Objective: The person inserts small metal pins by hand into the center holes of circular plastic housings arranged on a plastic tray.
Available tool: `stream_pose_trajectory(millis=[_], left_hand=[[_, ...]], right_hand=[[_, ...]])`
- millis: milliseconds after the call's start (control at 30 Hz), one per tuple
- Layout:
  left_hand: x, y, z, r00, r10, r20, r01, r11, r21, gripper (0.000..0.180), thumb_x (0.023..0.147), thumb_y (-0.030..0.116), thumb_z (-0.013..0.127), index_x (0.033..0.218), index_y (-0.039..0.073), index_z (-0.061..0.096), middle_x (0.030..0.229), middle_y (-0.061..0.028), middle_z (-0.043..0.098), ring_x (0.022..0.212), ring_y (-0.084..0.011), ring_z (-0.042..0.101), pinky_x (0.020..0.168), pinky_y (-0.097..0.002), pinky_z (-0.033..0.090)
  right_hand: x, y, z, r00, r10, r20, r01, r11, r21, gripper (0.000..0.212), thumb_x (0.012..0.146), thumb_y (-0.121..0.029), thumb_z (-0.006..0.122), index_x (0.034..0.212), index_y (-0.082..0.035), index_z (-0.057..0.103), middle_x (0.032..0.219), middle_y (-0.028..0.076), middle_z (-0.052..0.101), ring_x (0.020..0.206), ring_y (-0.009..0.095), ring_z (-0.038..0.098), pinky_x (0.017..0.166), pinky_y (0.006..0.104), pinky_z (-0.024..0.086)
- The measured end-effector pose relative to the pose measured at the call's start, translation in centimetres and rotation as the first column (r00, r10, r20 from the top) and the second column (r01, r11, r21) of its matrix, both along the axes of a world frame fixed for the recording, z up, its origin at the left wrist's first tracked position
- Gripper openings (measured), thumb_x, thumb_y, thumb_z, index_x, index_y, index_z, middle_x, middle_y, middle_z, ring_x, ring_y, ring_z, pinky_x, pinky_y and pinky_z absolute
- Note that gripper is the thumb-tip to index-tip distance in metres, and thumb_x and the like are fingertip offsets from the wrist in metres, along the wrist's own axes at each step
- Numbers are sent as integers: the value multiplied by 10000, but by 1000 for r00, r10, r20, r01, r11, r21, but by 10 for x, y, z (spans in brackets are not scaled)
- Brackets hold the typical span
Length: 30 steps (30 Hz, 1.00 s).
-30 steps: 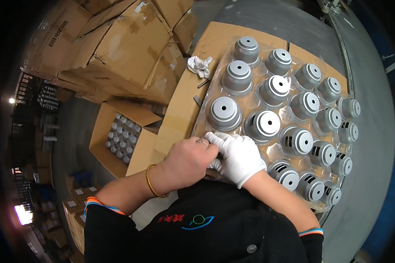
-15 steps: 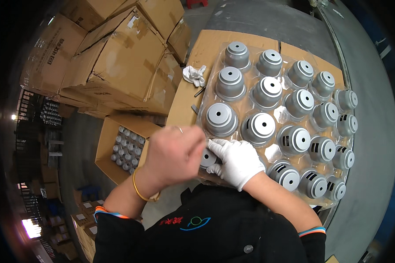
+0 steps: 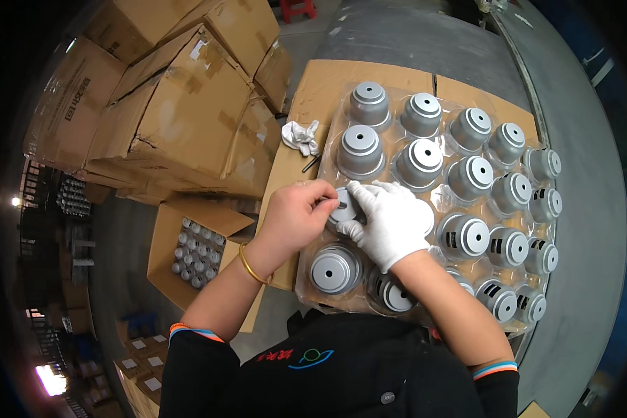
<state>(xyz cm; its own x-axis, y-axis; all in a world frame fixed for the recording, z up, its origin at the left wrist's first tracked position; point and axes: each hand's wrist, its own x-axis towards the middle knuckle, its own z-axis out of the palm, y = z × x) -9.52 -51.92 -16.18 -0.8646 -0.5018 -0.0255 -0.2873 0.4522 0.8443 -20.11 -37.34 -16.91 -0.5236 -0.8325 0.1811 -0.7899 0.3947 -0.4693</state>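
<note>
A grey cup-shaped housing (image 3: 342,215) stands in a clear plastic tray (image 3: 310,298), with a hole in its stepped top. My bare left hand (image 3: 301,214) is closed over its left edge. Thumb and fingertips pinch a small dark grey piece (image 3: 341,205) against the housing's top; most of that piece is hidden by the fingers. On the other side my right hand (image 3: 390,223), in a white glove, steadies the same housing with thumb and fingers around it. The glove partly covers another housing (image 3: 423,217). Nearer my body stands one more housing (image 3: 329,272).
Several similar housings (image 3: 423,161) fill the tray, some with side slots. Cardboard (image 3: 320,76) lies beneath it. A crumpled white glove (image 3: 300,138) and a thin black stick (image 3: 311,164) lie at the left. An open carton (image 3: 161,240) of small grey parts and stacked boxes (image 3: 181,118) stand further left.
Both hands have moved from the nearest left housing to the one beyond it. The left hand, raised and blurred before, is now down at the housing's top. The view has shifted slightly.
</note>
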Motion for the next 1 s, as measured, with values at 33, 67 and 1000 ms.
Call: stream_pose_trajectory(millis=[33, 67, 1000], left_hand=[[-1, -1, 2, 990, -134, -50, 111, 939, -327, 76, 787, 56, 696, 845, 34, 652, 705, -61, 618, 643, -168, 574, 611, -283, 462], [-3, 1, 7, 961, -272, -48, 184, 760, -623, 79, 763, 50, 692, 818, 41, 637, 698, -101, 614, 639, -243, 596, 603, -328, 474], [-153, -100, 9, 962, 24, -271, 16, 989, 147, 72, 865, 38, 651, 897, -26, 643, 712, 3, 601, 599, -54, 515, 543, -217, 427]], right_hand=[[1, -4, -5, 1000, 24, -8, -25, 998, -59, 489, 691, -324, 766, 1080, -68, 617, 984, 107, 668, 951, 308, 603, 833, 418, 461], [0, -5, -8, 999, 51, -10, -52, 991, -122, 401, 698, -296, 756, 996, -77, 602, 930, 111, 658, 883, 317, 604, 804, 423, 451], [-72, -22, 18, 1000, 21, 13, -16, 957, -288, 234, 812, -200, 651, 1023, -104, 680, 862, 120, 679, 809, 314, 645, 736, 411, 515]])
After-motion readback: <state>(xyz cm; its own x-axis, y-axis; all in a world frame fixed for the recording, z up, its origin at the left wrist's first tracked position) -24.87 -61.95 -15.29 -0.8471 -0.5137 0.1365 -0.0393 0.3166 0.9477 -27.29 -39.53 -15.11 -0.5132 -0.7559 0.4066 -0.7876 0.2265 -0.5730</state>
